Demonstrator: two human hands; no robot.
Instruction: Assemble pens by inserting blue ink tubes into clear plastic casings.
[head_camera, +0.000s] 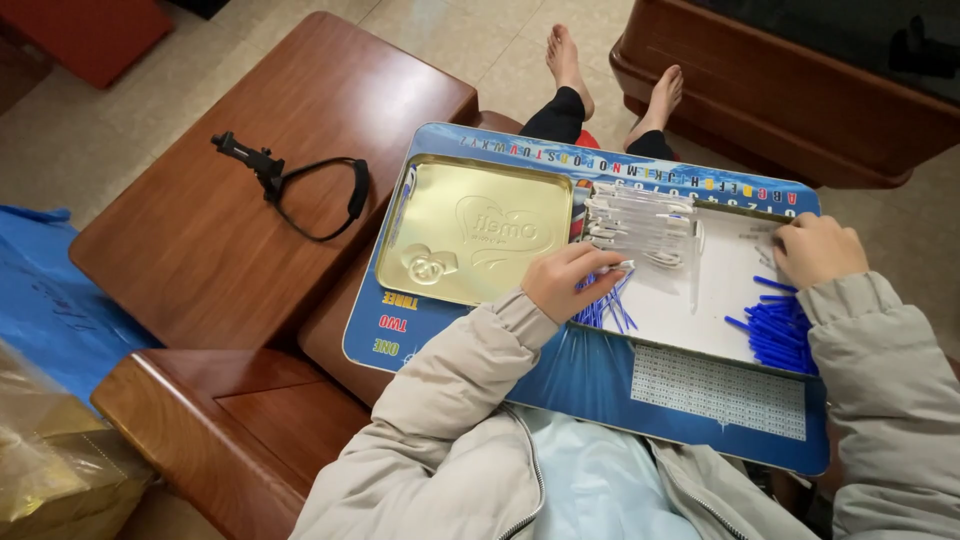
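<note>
A blue printed lap board (560, 385) rests across my knees. On it lie a gold tin lid (480, 232) at the left and a white tray (700, 320) at the right. My left hand (568, 282) pinches a thin clear tube with a white tip, just above a loose bunch of thin blue refills (608, 312). A pile of clear tubes (645, 225) lies at the tray's far side. My right hand (815, 250) is curled at the tray's right edge, above a heap of blue caps (775, 335); what it holds is hidden.
A brown wooden table (250, 200) at the left carries a black clip mount with a cable (290, 180). A wooden armrest (230, 420) is near me. Blue sheeting (50, 300) and a yellow bag (50, 470) lie at the far left. My bare feet (610, 80) rest on the tiled floor.
</note>
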